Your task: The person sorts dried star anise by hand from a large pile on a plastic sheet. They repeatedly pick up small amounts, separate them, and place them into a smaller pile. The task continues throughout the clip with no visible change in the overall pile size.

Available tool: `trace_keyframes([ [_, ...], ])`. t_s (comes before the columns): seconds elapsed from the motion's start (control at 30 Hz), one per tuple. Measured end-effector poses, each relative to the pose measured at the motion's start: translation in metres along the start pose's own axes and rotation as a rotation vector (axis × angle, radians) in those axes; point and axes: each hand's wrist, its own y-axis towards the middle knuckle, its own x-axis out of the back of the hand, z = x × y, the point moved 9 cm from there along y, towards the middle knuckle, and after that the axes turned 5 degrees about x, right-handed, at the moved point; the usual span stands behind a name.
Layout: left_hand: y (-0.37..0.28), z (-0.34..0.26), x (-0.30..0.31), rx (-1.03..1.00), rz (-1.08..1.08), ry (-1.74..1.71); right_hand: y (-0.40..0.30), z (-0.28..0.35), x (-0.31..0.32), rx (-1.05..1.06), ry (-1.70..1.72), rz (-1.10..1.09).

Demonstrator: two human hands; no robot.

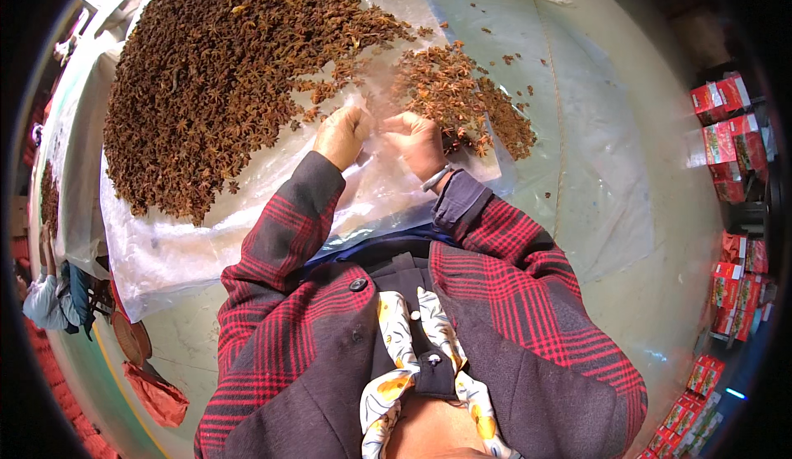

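My left hand (344, 135) is curled closed beside a raised fold of the clear plastic sheet (229, 248), and seems to pinch it. My right hand (416, 143), with a pale bracelet at its wrist, has thumb and forefinger together near the same fold; what lies between them is too blurred to tell. The two hands are close but apart. A large heap of dried star anise (204, 94) spreads over the sheet to the upper left. Beyond my right hand lies a smaller, redder pile of star anise (445, 88), with finer brown bits (510, 125) along its right side.
A rope or seam (557, 100) runs along the pale floor at right. Stacked red cartons (730, 143) line the far right. At left are a round woven basket (131, 338), a red-orange sack (154, 394) and another person (52, 298) near more star anise (49, 199).
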Motion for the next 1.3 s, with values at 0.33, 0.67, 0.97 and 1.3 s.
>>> trace_keyframes([
  [0.33, -0.007, 0.027, 0.042, -0.006, -0.098, 0.869, 0.017, -0.008, 0.092, 0.128, -0.387, -0.280],
  [0.67, 0.077, -0.023, 0.050, -0.228, -0.417, 0.890, -0.044, 0.028, -0.026, 0.663, -0.847, 0.363],
  [0.97, 0.054, -0.004, 0.001, -0.492, 0.177, 0.927, -0.016, -0.014, 0.000, 0.669, -1.193, 0.350],
  [1.3, -0.006, 0.021, 0.064, -0.355, -0.251, 0.977, -0.028, 0.009, 0.014, 0.538, -0.961, 0.244],
])
